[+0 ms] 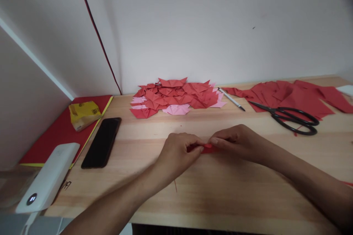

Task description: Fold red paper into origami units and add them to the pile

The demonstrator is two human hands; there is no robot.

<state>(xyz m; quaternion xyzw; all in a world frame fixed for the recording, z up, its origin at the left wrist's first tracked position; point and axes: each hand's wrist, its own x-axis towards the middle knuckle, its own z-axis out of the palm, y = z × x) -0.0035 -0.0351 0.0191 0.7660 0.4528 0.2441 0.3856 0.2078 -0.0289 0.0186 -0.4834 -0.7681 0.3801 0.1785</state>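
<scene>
Between both hands, just above the wooden table, is a small piece of red paper (209, 149), partly covered by the fingers. My left hand (180, 150) pinches its left side between thumb and fingers. On the other side my right hand (230, 142) is closed, thumb and forefinger gripping the paper's right part. The fold of the paper is hard to make out behind the fingertips. Beyond the hands lies a pile of folded red and pink paper pieces (176, 97) against the wall.
Black-handled scissors (295, 117) rest near crumpled red paper sheets (292, 97) at right. A pen (231, 99) lies beside the pile. On the left are a phone (101, 143), a white power bank (49, 180) with a cable, and a yellow packet (84, 114) on a red folder (52, 136).
</scene>
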